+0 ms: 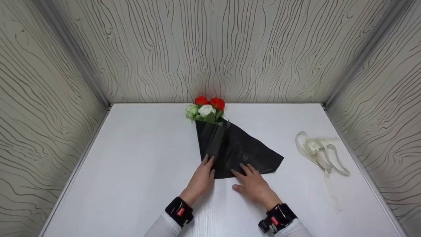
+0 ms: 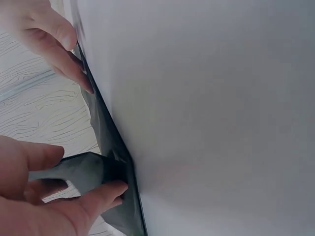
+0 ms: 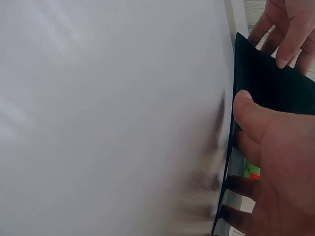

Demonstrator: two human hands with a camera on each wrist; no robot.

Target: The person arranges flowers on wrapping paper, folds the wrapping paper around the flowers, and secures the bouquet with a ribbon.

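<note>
Black wrapping paper (image 1: 250, 151) lies on the white table, its left side folded over the stems of a small bouquet. Two red flowers (image 1: 217, 103), a white flower (image 1: 206, 110) and a pale green flower (image 1: 191, 112) stick out at its far end. My left hand (image 1: 200, 176) is at the paper's lower left, holding the raised fold between thumb and fingers, as the left wrist view shows. My right hand (image 1: 255, 187) rests its spread, fairly straight fingers on the paper's near edge, thumb apart. The stems are hidden inside the paper.
To the right, a loosely looped cream ribbon (image 1: 315, 148) with printed letters lies on the white table (image 1: 138, 158), one end trailing toward the front. Wood-grain patterned walls (image 1: 210, 49) close off the back and both sides.
</note>
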